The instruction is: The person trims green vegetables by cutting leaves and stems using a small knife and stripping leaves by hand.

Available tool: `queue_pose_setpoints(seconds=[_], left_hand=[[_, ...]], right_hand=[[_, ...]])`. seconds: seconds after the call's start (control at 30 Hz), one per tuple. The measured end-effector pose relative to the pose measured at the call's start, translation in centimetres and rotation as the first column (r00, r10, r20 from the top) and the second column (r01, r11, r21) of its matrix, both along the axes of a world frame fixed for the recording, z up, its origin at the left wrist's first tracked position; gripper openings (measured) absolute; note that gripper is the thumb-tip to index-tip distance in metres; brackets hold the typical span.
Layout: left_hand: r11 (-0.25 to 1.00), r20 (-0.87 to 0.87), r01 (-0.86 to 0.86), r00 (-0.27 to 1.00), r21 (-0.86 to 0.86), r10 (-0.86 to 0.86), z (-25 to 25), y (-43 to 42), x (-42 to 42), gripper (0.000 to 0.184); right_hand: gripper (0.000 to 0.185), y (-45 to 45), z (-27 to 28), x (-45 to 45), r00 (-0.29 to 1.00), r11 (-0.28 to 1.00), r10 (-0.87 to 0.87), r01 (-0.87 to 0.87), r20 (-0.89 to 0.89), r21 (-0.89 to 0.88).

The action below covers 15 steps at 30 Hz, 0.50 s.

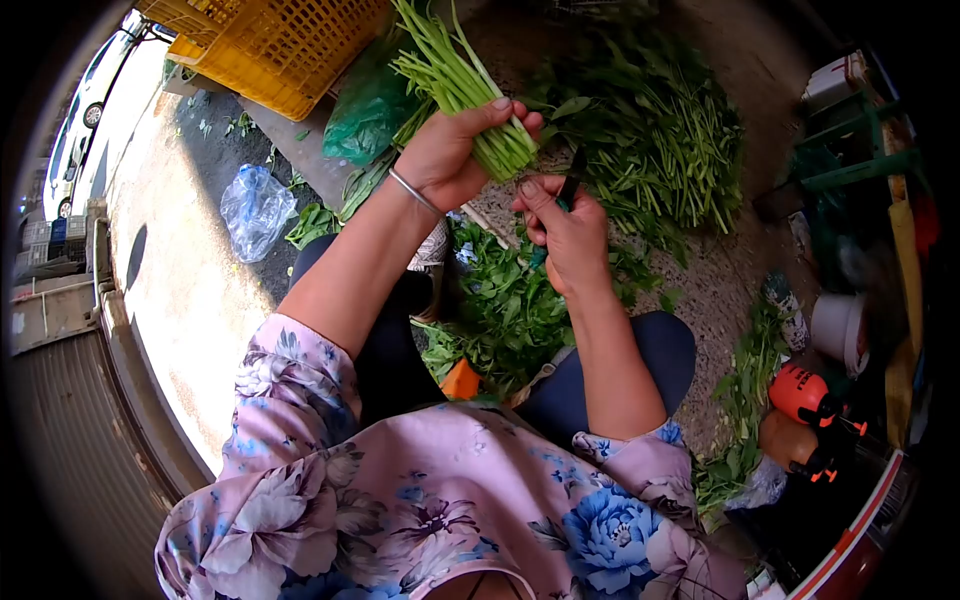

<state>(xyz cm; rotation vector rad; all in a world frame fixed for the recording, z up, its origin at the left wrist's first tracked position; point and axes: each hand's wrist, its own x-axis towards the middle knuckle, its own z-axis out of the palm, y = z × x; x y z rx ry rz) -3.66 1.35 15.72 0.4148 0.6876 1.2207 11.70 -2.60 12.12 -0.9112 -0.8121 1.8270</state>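
My left hand [455, 150] is closed around a bunch of leafy-green stems [440, 70], its cut ends lined up near the fingers. Just below those ends, my right hand [570, 230] grips what looks like a small knife [571, 180] with a dark blade and a green handle. Its fingertips are close to the stem ends; whether they touch is unclear. Beyond my right hand lies a big heap of leafy stems [670, 160] on the ground. Loose leaves and greens [500, 310] are piled between my knees.
A yellow plastic crate [275, 60] and a green plastic bag [365, 110] stand ahead on the left. A clear bag [256, 212] lies on the ground. To the right are a white bucket [840, 333], a red sprayer bottle [800, 392] and a green rack [850, 170].
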Motion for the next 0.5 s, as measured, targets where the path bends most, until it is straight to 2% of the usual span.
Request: queue_pose_setpoints(seconds=[0.1, 0.13, 0.2, 0.23, 0.3, 0.37, 0.4, 0.43, 0.5], left_hand=[[0.995, -0.075, -0.067, 0.994, 0.079, 0.073, 0.9, 2.1, -3.3, 0.012], [0.99, -0.119, -0.075, 0.989, 0.122, 0.09, 1.9, 3.0, -5.3, 0.013], [0.911, -0.432, 0.074, 0.894, 0.406, 0.12, 3.9, 5.1, -9.4, 0.014], [0.947, -0.531, -0.131, 0.801, 0.295, 0.276, 5.4, 5.2, -9.8, 0.011], [0.971, -0.725, -0.068, 0.654, 0.227, 0.215, 4.6, 6.2, -11.5, 0.013], [0.976, -0.882, 0.164, 0.469, 0.141, 0.049, 1.5, 7.7, -13.3, 0.017], [0.967, -0.989, 0.248, 0.142, 0.064, 0.029, 0.7, 8.1, -13.0, 0.016], [0.958, -0.999, 0.285, 0.024, 0.032, 0.026, -1.1, 8.8, -12.9, 0.015], [0.936, -0.987, 0.318, 0.0, -0.149, -0.158, -6.4, 11.2, -13.9, 0.019]], right_hand=[[0.012, -0.6, 0.7, 0.8, 0.999, 0.998, -0.042, 0.041, 0.018, 0.044], [0.011, -0.8, 1.0, 1.0, 0.988, 0.994, -0.056, 0.041, 0.141, 0.105], [0.01, -1.1, 1.5, 1.2, 0.94, 0.982, -0.065, 0.001, 0.334, 0.189], [0.01, -1.4, 1.4, 1.2, 0.944, 0.983, -0.062, 0.0, 0.323, 0.186], [0.011, -1.7, 1.2, 1.0, 0.895, 0.982, -0.009, -0.077, 0.447, 0.172], [0.01, -1.9, 0.7, 0.6, 0.89, 0.979, -0.002, -0.091, 0.456, 0.183], [0.01, -2.1, 0.3, 0.5, 0.879, 0.98, 0.01, -0.103, 0.477, 0.168], [0.01, -2.1, 0.1, 0.5, 0.866, 0.982, 0.022, -0.113, 0.499, 0.152], [0.013, -2.6, 0.7, 0.3, 0.82, 0.981, 0.087, -0.168, 0.565, 0.093]])
